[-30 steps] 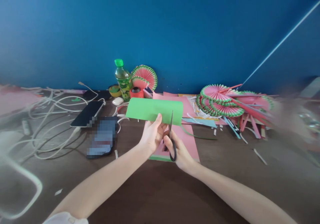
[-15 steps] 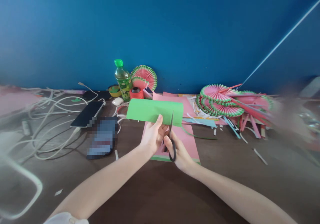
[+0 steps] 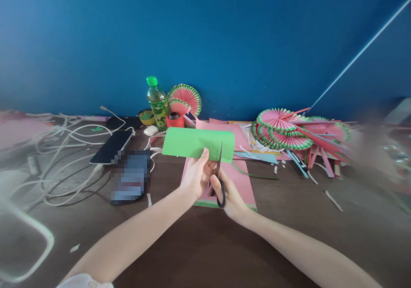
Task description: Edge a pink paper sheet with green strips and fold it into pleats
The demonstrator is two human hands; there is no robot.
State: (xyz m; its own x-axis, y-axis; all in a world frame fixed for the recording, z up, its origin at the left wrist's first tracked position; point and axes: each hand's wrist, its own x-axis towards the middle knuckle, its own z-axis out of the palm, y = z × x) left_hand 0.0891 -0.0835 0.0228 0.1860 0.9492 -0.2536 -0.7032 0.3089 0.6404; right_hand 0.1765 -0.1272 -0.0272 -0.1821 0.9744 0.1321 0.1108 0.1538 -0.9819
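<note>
Green paper [image 3: 192,142], folded into a wide band, is held above a brown table [image 3: 199,245], its long axis running left to right. The left hand [image 3: 195,174] pinches the lower edge near the middle, thumb in front and fingers clamped behind. The right hand [image 3: 231,196], just below the paper's right end, has its fingers closed through the loops of black scissors [image 3: 220,172]. The blades stand upright across the short side, nearly shut, entering from the lower edge. A thin green strip [image 3: 253,175] trails from the right corner. Below the paper lies a pink sheet [image 3: 242,181]. Paper fans [image 3: 282,129] crowd its right and a phone [image 3: 112,145] lies to its left.
</note>
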